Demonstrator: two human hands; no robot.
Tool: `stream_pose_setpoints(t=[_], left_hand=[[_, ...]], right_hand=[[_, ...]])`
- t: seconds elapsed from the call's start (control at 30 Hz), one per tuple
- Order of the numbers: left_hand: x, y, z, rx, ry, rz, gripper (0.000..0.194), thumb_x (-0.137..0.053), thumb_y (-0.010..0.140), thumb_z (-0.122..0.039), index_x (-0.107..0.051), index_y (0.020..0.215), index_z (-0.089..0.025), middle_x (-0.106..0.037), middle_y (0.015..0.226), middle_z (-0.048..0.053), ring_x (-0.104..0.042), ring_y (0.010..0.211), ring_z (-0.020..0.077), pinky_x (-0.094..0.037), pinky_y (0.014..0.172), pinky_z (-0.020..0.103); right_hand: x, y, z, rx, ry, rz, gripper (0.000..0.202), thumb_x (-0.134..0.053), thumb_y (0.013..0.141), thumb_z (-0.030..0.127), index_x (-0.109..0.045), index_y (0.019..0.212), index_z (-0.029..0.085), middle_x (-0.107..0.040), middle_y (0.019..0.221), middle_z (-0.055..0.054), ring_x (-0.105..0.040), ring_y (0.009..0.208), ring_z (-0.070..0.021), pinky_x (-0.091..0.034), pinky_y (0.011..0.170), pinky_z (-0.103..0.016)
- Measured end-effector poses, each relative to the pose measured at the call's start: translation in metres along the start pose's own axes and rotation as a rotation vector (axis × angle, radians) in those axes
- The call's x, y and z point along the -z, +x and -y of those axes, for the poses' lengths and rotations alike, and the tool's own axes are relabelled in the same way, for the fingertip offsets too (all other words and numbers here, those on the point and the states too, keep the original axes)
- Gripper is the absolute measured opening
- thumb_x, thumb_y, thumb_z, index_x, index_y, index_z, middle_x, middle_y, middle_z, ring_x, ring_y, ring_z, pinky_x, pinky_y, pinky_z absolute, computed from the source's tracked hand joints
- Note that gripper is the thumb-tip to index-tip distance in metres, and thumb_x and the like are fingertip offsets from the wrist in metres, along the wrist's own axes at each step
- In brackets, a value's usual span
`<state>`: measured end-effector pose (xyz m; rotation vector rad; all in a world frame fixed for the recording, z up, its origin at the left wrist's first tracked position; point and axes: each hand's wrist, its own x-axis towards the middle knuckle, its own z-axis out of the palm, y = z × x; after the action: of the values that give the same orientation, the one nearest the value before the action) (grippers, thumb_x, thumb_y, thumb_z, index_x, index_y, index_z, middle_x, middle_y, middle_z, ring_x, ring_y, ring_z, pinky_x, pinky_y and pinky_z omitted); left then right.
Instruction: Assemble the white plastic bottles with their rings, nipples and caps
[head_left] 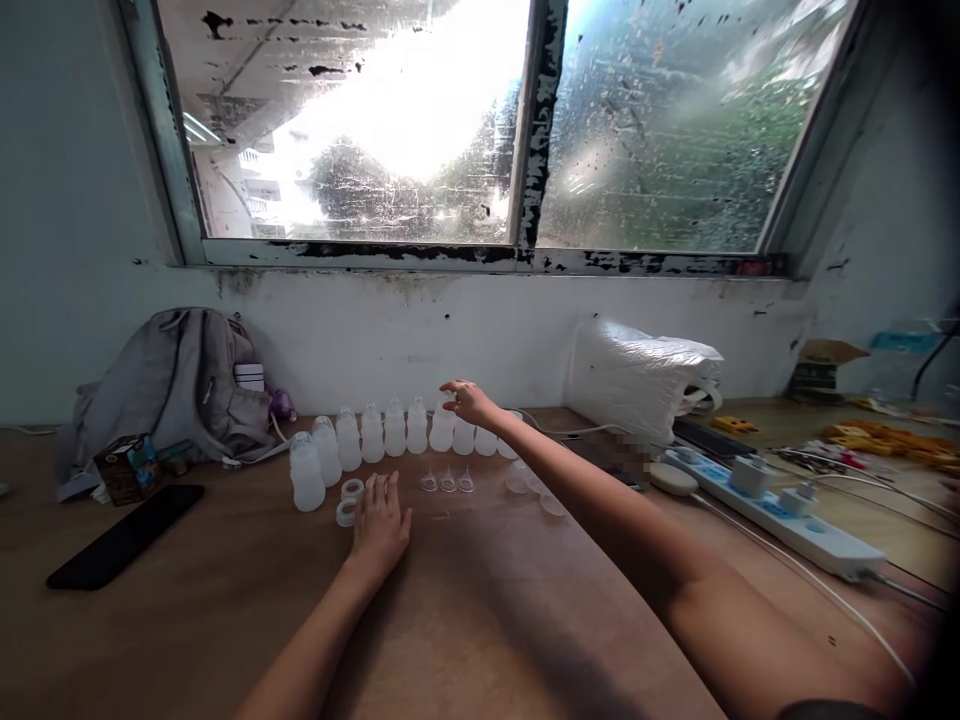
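Observation:
Several frosted white bottles (371, 434) stand upright in a curved row on the brown table. My right hand (469, 401) is at the top of a bottle (441, 432) near the row's middle, its thumb and fingers curled round something small I cannot make out. My left hand (381, 520) lies on the table with fingers spread, beside white rings (346, 513) that it partly covers. Three clear teat-shaped pieces (448, 481) sit in a line between my hands. Translucent round caps (553, 504) lie partly behind my right forearm.
A grey backpack (184, 385), a small box (127, 468) and a black phone (126, 537) are on the left. On the right are a white padded bag (637, 375), a power strip (817, 537), cables and yellow parts (892, 440).

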<state>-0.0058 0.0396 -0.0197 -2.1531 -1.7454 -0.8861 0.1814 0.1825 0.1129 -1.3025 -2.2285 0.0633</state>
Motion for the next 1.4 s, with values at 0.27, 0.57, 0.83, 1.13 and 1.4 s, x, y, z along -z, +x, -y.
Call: stream_pose_setpoints(t=[0.27,0.57,0.83,1.13,1.4], left_hand=[[0.008,-0.001,-0.003,-0.007,0.089,0.053,0.045,-0.041,0.078,-0.024,-0.043,0.120,-0.008,-0.049,0.119,0.015,-0.034,0.116,0.0301,-0.027,0.095,0.047],[0.006,0.000,0.000,0.087,0.171,0.183,0.049,-0.039,0.080,-0.031,-0.042,0.122,-0.007,-0.045,0.123,0.017,-0.033,0.118,0.0291,-0.026,0.095,0.045],[0.005,0.001,0.002,0.119,0.161,0.202,0.052,-0.039,0.079,-0.033,-0.040,0.123,-0.005,-0.040,0.128,0.017,-0.028,0.121,0.0300,-0.020,0.097,0.048],[0.001,0.001,0.012,0.137,0.116,0.199,0.055,-0.041,0.076,-0.041,-0.042,0.121,-0.008,-0.040,0.127,0.018,-0.026,0.121,0.0329,-0.018,0.096,0.051],[0.010,0.001,0.001,-0.002,0.023,0.094,0.026,-0.043,0.078,-0.032,-0.057,0.092,-0.015,-0.047,0.118,0.014,-0.035,0.114,0.0283,-0.026,0.094,0.045]], right_hand=[[-0.037,0.020,-0.018,-0.041,-0.056,0.046,0.032,-0.052,0.074,0.010,-0.053,0.105,0.016,-0.053,0.103,-0.011,-0.049,0.096,-0.0196,-0.037,0.078,-0.029],[-0.039,0.031,-0.019,-0.075,-0.082,0.074,0.035,-0.051,0.074,0.013,-0.045,0.108,0.017,-0.055,0.103,-0.010,-0.050,0.091,-0.0179,-0.037,0.072,-0.026],[-0.038,0.028,-0.012,-0.071,-0.132,0.080,0.033,-0.052,0.074,0.017,-0.047,0.107,0.017,-0.054,0.102,-0.009,-0.049,0.092,-0.0184,-0.036,0.076,-0.028],[-0.031,0.005,0.001,-0.006,-0.164,-0.040,0.035,-0.046,0.077,0.017,-0.047,0.112,0.016,-0.049,0.114,-0.011,-0.041,0.108,-0.0233,-0.031,0.088,-0.035],[-0.081,-0.112,-0.011,0.047,-0.110,-0.170,0.037,-0.045,0.078,0.023,-0.044,0.113,0.011,-0.052,0.105,-0.012,-0.046,0.099,-0.0220,-0.035,0.086,-0.033]])
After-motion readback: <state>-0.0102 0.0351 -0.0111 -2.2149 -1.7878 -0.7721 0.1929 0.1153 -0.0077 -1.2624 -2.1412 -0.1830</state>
